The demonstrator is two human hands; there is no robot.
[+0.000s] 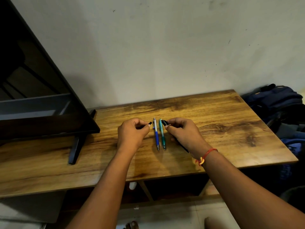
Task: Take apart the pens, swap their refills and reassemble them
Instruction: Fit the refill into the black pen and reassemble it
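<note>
I am looking down on a wooden worktop (231, 129) that runs across the middle of the frame, set against a pale wall (165, 47). A dark screen (33, 96) fills the left side. Its stand foot (76, 146) juts onto the worktop, left of the hands and well apart from them. At the right edge, a heap of blue bags (279, 103) sits past the worktop's end.

In the centre two pens lie side by side with their tips toward the bottom of the frame, the blue pen (156, 134) on the left and the teal pen (162, 134) on the right. Neither grip holds them.

The left grip (133, 132), left of the blue pen, is closed, its thumb and forefinger pinching a small black piece (150, 123) that pokes out toward the pens. The right grip (183, 131), with a red thread (206, 154) at its wrist, is curled round the black pen (164, 122). That pen's upper end sticks out by the teal pen's top, and its body runs under the palm toward the wrist. The piece and the pen end are apart, with the tops of the lying pens between them.
</note>
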